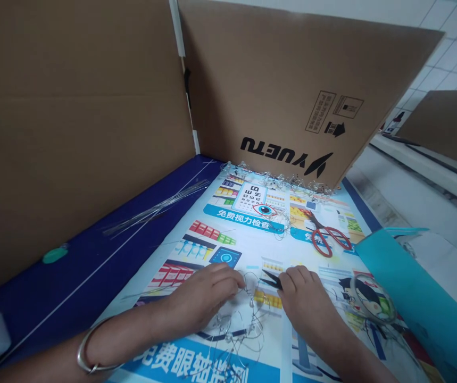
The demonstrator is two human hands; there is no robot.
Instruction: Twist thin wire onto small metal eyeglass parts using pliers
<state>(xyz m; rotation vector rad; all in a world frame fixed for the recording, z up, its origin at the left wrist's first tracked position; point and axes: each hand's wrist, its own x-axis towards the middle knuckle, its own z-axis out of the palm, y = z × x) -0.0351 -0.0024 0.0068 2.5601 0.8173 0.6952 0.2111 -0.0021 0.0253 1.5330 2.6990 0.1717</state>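
Note:
My left hand (214, 295), a bracelet on its wrist, is closed with thumb and forefinger pinched on a thin wire piece (252, 311). The twisted, looped wire hangs below the fingers over a printed poster (244, 255). In my right hand (306, 298) is a pair of pliers (272, 279). Their slim black jaws stand apart and point left toward the wire, not touching it as far as I can see; the handles are hidden in the palm. Red-handled scissors (316, 223) lie farther up the poster.
Cardboard panels (72, 133) stand at the left and back. Several twisted wire pieces (276, 183) line the back panel's foot. Straight wires (160, 206) lie on the blue surface at left. A turquoise box (407, 298) and a wire coil (391, 306) are at right.

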